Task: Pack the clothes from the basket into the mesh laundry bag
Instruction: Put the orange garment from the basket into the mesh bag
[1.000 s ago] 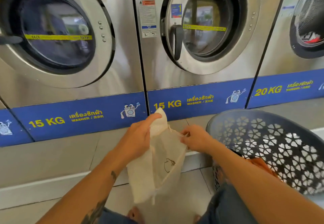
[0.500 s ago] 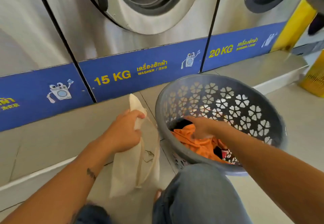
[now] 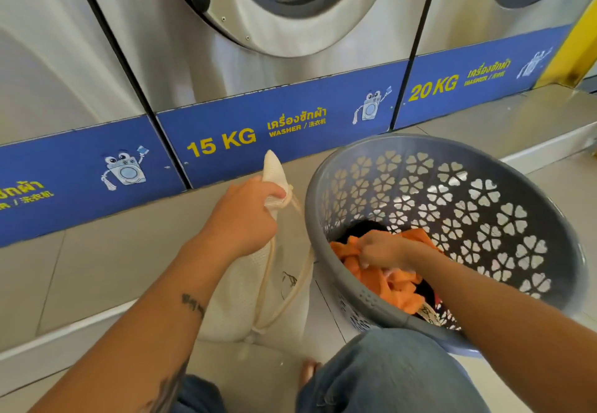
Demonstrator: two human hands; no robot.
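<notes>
A cream mesh laundry bag (image 3: pixel 248 296) hangs upright in front of me, its bottom resting on the tiled floor. My left hand (image 3: pixel 240 215) grips its top edge, with the drawstring looping down its side. To the right stands a grey plastic basket (image 3: pixel 484 215) with flower-shaped holes, tilted towards me. Inside it lie an orange garment (image 3: pixel 392 286) and dark clothes beneath. My right hand (image 3: pixel 382 249) is down in the basket, fingers closed on the orange garment.
Steel washing machines (image 3: pixel 290 67) with blue 15 KG and 20 KG strips stand on a raised tiled step (image 3: pixel 106 260) just behind the bag and basket. My knees in blue jeans (image 3: pixel 387 377) are at the bottom. A yellow post (image 3: pixel 575 50) is at the far right.
My right hand let go of the bag's mouth, reached into the basket and closed on the orange garment. My left hand kept hold of the bag. My view dropped down and right.
</notes>
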